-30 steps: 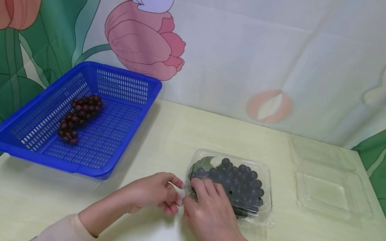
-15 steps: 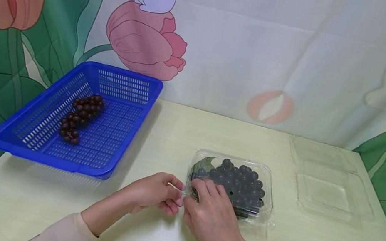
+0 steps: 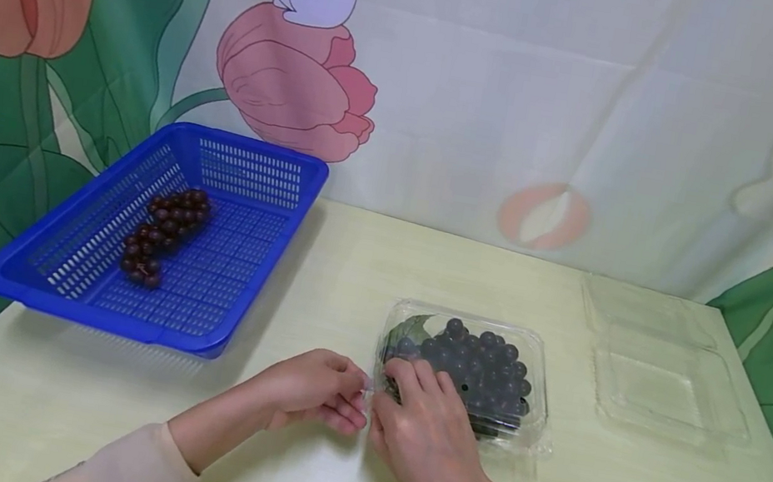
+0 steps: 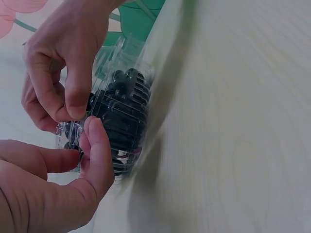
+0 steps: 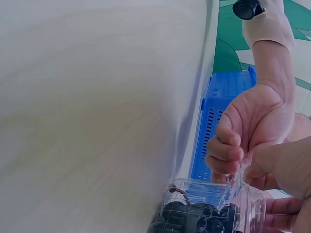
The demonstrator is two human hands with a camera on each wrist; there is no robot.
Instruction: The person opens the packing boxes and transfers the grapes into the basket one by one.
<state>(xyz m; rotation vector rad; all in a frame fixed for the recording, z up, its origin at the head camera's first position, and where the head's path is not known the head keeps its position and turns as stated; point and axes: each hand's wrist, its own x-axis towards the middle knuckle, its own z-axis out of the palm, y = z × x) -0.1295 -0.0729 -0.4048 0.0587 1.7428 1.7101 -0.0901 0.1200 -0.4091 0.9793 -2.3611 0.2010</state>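
Note:
A lidded clear plastic clamshell box (image 3: 543, 365) of dark grapes (image 3: 488, 367) sits on the table, right of centre. At its near left corner my left hand (image 3: 317, 390) pinches the thin plastic edge between thumb and fingers. My right hand (image 3: 428, 433) lies over the front left of the lid, its curled fingers and thumb gripping the rim beside the left fingertips. Seen from the left wrist, the thumb and fingers of both hands meet at the box's edge, with the grapes (image 4: 121, 116) behind the ribbed plastic wall. Part of the box's front is hidden under the right hand.
A blue plastic basket (image 3: 100, 326) stands at the left, with a bunch of reddish-brown grapes (image 3: 168, 228) inside. Another clear clamshell (image 3: 674, 388) lies unfolded at the right. Behind the pale table (image 3: 353, 261) hangs a printed curtain (image 3: 452, 116).
My left fingers have closed in on the box's corner and shifted slightly right. The right hand keeps its place on the lid, and the box stays where it was.

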